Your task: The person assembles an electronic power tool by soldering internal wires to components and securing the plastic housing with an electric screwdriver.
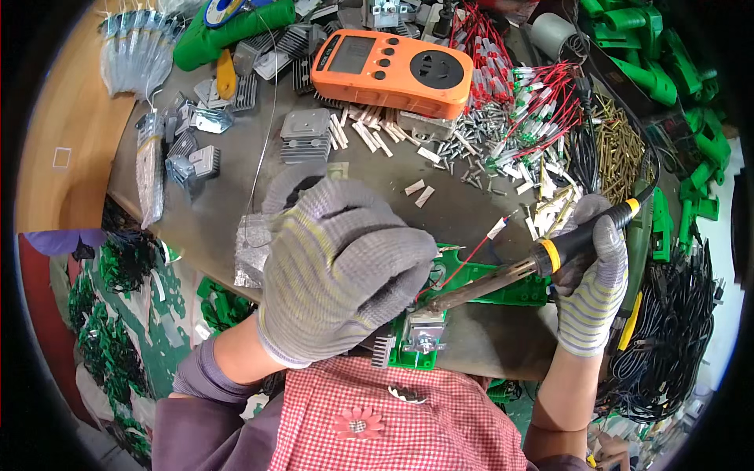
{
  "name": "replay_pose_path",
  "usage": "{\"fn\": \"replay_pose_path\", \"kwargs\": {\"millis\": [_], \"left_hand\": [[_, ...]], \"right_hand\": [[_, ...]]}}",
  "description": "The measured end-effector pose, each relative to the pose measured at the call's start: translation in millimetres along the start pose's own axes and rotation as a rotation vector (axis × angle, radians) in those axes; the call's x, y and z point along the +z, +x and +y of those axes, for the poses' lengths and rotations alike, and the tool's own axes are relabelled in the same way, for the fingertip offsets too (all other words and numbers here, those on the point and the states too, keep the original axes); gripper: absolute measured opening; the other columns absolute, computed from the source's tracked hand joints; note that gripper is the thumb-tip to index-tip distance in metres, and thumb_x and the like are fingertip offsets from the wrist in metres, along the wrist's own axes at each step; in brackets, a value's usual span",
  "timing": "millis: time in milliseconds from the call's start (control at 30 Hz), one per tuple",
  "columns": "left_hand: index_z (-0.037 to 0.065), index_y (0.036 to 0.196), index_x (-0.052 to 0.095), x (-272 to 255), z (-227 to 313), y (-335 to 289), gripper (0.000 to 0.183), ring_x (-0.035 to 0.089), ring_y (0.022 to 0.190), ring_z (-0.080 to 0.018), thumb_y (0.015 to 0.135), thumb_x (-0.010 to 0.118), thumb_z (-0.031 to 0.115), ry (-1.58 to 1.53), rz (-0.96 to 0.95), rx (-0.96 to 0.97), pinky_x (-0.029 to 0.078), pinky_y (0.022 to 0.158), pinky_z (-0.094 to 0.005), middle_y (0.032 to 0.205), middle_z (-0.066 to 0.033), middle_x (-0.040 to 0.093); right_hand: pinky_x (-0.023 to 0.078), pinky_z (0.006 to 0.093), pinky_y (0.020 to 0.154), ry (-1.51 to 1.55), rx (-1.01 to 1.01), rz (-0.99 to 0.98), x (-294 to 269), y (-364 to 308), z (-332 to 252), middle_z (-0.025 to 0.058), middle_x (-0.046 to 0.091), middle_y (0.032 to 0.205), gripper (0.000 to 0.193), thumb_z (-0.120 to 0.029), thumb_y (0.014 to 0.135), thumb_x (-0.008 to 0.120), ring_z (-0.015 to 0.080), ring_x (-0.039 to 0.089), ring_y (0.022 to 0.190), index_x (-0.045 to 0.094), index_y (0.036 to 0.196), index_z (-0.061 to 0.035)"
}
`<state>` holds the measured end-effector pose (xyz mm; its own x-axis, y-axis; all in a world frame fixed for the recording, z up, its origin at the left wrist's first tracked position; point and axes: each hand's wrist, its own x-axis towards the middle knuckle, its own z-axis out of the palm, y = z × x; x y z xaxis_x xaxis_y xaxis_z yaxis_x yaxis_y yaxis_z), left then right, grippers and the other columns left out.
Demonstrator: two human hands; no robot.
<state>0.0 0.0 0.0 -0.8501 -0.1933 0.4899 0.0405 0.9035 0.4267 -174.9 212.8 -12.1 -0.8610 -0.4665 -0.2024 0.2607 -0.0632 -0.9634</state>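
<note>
My right hand [595, 282], in a grey striped glove, is wrapped round the black and yellow handle of a soldering iron [514, 271]. The iron's tip reaches left to a metal fitting [424, 334] in a green plastic housing [514, 289], close to my left fingers. My left hand [338, 267], gloved too, is closed above the housing's left part; what its fingers pinch is hidden. A thin red wire [470, 257] rises from the housing to a small white-sleeved piece [497, 228]. A grey finned heat sink [382, 351] sits at the housing's near left edge.
An orange meter [393, 72] with a socket lies at the back. Around it are heat sinks [305, 135], screws [471, 141], red-wired indicator lights [542, 110] and brass pins [619, 141]. Solder wire [271, 94] hangs from a blue spool [222, 11]. Black cables [664, 337] are piled right.
</note>
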Motion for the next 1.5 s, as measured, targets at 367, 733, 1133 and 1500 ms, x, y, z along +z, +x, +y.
{"fn": "replay_pose_path", "kwargs": {"millis": [367,733,1133,1500], "left_hand": [[0.015,0.085,0.070,-2,-22,10,0.012,0.057,0.085,-0.0247,0.076,0.076,0.010,-0.355,-0.300,0.047,0.042,0.082,-0.0407,0.087,-0.0013,0.057],[0.018,0.086,0.072,0,-30,9,0.008,0.054,0.084,-0.0230,0.083,0.071,0.026,-0.391,-0.368,0.093,0.038,0.085,-0.0422,0.086,0.0000,0.053],[0.021,0.086,0.072,-1,-26,12,0.009,0.053,0.084,-0.0226,0.081,0.071,0.029,-0.329,-0.434,0.096,0.037,0.085,-0.0428,0.088,-0.0005,0.053],[0.015,0.081,0.070,4,-25,10,0.007,0.054,0.084,-0.0254,0.077,0.071,0.021,-0.422,-0.407,0.044,0.038,0.083,-0.0426,0.087,-0.0052,0.052]], "right_hand": [[0.053,0.0258,0.062,0.056,-0.050,0.030,1,-2,2,0.0033,0.059,0.089,0.041,-0.036,0.092,0.070,0.0132,0.062,0.071,0.057,0.111,-0.0025],[0.044,0.0194,0.050,0.029,-0.064,0.186,17,-5,2,0.0025,0.062,0.076,0.040,-0.039,0.092,0.067,0.0093,0.061,0.059,0.059,0.109,-0.0042],[0.040,0.0175,0.045,0.066,-0.129,0.311,22,-6,4,0.0007,0.058,0.075,0.039,-0.039,0.089,0.071,0.0061,0.056,0.056,0.058,0.105,-0.0055],[0.046,0.0201,0.053,0.020,-0.168,0.238,21,-12,4,0.0028,0.060,0.082,0.043,-0.039,0.089,0.072,0.0084,0.057,0.064,0.059,0.108,-0.0027]]}}
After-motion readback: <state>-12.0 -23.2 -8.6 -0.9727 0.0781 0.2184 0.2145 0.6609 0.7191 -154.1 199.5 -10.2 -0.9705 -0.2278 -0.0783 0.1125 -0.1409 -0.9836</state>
